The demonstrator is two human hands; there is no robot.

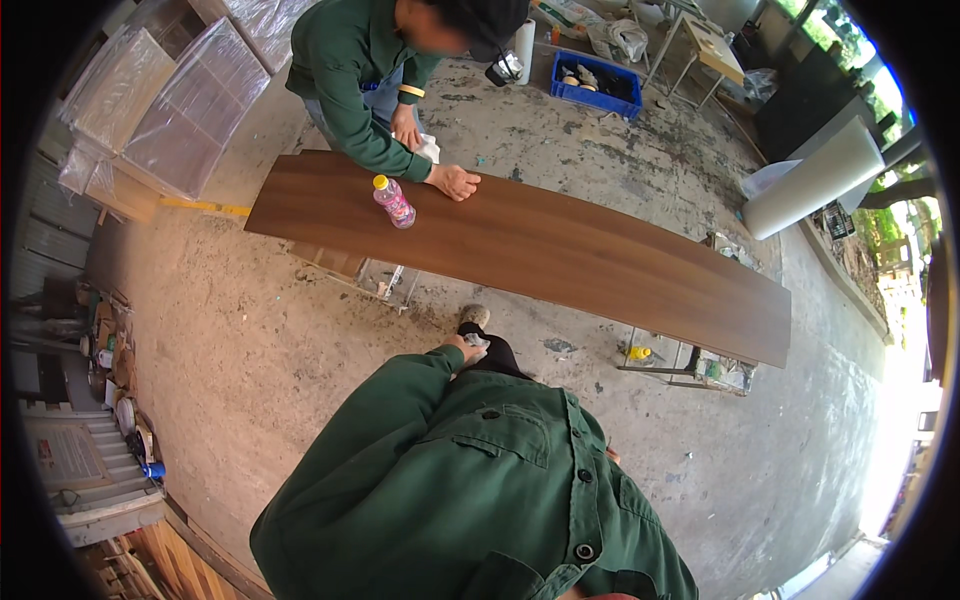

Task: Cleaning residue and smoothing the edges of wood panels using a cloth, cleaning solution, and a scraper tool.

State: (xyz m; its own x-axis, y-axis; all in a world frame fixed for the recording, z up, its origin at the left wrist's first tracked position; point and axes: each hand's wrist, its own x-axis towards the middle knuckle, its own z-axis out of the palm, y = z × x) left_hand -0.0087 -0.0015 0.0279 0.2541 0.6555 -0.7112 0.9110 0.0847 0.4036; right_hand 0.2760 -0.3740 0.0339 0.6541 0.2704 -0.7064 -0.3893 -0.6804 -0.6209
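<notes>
My left hand (464, 347) is closed around a crumpled whitish cloth (478, 345), low in front of my body and apart from the board. Of my right hand (613, 456), only a sliver shows beside my green jacket; its fingers are hidden. A long dark brown wooden board (570, 252) lies across supports ahead of me. On its left part stands a plastic bottle (394, 204) with a yellow cap and a pink label. Across the board a person in a green jacket leans over; one hand (456, 183) touches the board's far edge, with a white cloth (429, 149) near the other.
Metal-framed stands (660, 362) support the board, one holding a yellow item (639, 353). Wrapped cartons (190, 110) are stacked at far left. A blue crate (596, 86) and a big white roll (815, 180) are beyond the board. Assorted goods line the left wall.
</notes>
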